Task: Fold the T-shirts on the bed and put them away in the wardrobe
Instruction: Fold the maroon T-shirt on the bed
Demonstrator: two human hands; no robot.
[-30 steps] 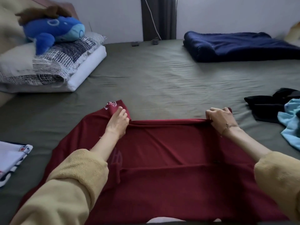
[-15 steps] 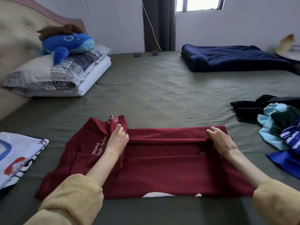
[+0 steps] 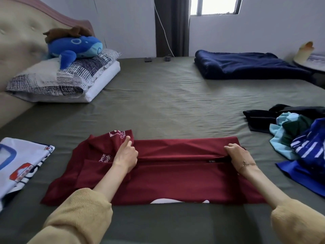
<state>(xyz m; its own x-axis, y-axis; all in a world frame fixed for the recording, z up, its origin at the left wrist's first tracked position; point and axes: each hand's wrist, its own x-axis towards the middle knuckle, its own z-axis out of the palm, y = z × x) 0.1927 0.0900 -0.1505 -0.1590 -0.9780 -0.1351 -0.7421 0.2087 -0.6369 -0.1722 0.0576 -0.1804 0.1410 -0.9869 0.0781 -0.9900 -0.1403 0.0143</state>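
Shirt: the red T-shirt (image 3: 175, 173) lies flat on the bed (image 3: 167, 103), just in front of the person, with its far edge laid over toward them as a long band.
Left hand: the left hand (image 3: 125, 156) grips the fold near the printed chest, fingers curled into the cloth.
Right hand: the right hand (image 3: 236, 155) pinches the same fold at its right end.
Handling: light, limp and probably a little slippery, judging by the soft creases; it will sag wherever it is unsupported.
Where to hold: both ends of a fold line, kept taut, seem best.
Waiting: a heap of unfolded shirts (image 3: 299, 138) lies to the right; a folded white shirt (image 3: 22, 164) lies to the left.
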